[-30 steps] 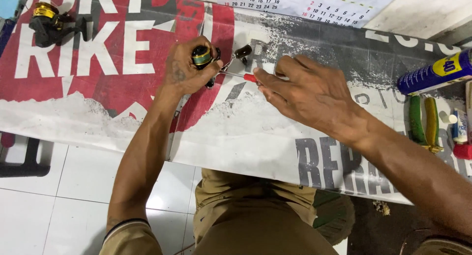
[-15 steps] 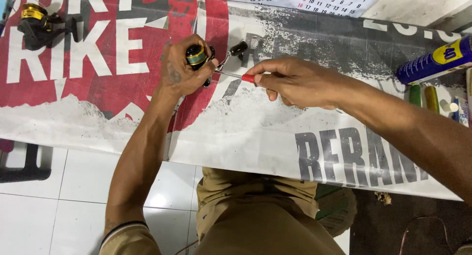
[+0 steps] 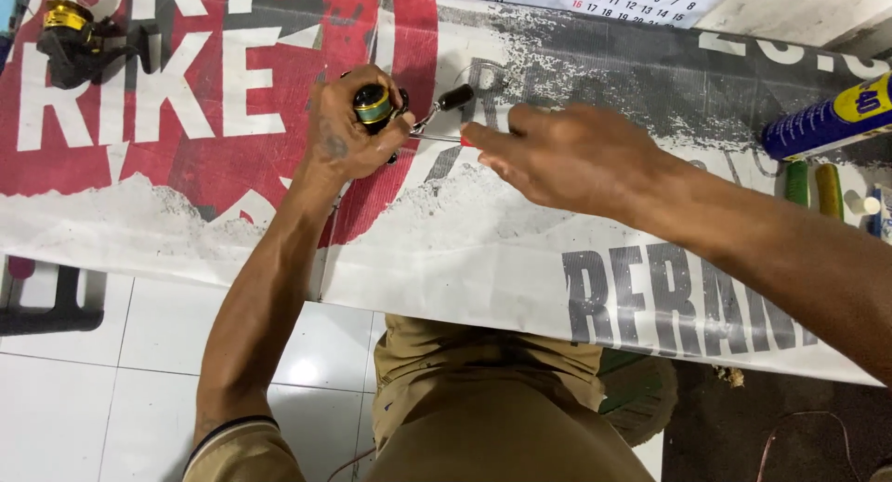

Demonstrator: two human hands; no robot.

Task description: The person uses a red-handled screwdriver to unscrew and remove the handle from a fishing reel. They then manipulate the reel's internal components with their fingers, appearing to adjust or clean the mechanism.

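Open printed banner point(image 3: 279, 166) between the black-and-gold fishing reel point(image 3: 70, 36) at far left and the hands. To the right, blue spray can point(image 3: 822, 119) and green and yellow tool handles point(image 3: 810, 186) crowding the edge.

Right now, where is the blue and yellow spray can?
In the head view, the blue and yellow spray can lies at the far right edge of the printed banner, beyond the right hand, just above two green-handled tools.

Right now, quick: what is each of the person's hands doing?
Left hand: closed around a small fishing reel.
Right hand: pinching a thin tool with a red handle, its tip at the reel.
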